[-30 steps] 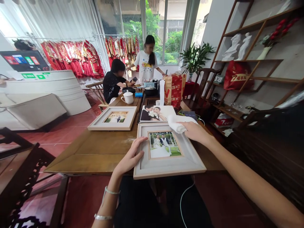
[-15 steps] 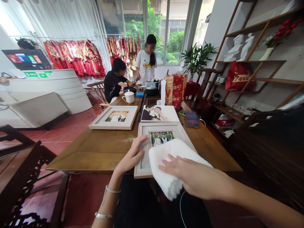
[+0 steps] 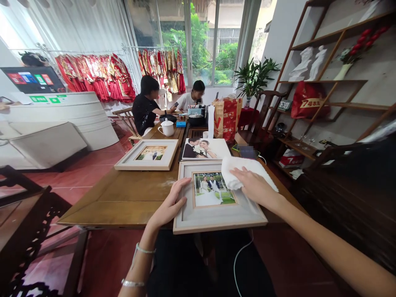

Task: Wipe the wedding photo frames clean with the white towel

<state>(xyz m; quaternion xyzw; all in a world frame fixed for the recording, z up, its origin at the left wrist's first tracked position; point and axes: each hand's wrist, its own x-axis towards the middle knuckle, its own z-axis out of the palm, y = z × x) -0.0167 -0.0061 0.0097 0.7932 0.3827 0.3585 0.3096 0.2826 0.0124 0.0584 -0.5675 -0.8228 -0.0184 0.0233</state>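
Note:
A picture frame (image 3: 220, 226) with a pale wooden border and light grey mat lies at the table's near edge. In its middle is a photo (image 3: 213, 187) of a couple on grass. My left hand (image 3: 171, 203) grips the frame's left edge, fingers along the rim and thumb lower down. At the upper right corner, my right hand (image 3: 255, 185) presses on a folded white cloth (image 3: 230, 171), its fingers spread over the top. The cloth covers that corner and hangs over toward the table.
To the left lies a second framed picture (image 3: 123, 164). Behind the near frame are a large wedding print (image 3: 213, 149), a phone (image 3: 247, 152), a paper bag (image 3: 228, 119) and a lidded white mug (image 3: 167, 128). Two people sit at the table's far end.
My right hand and the cloth have moved from the frame's lower middle to its upper right, uncovering the photo. My left hand has stayed put. The person in white has gone from standing to lower down.

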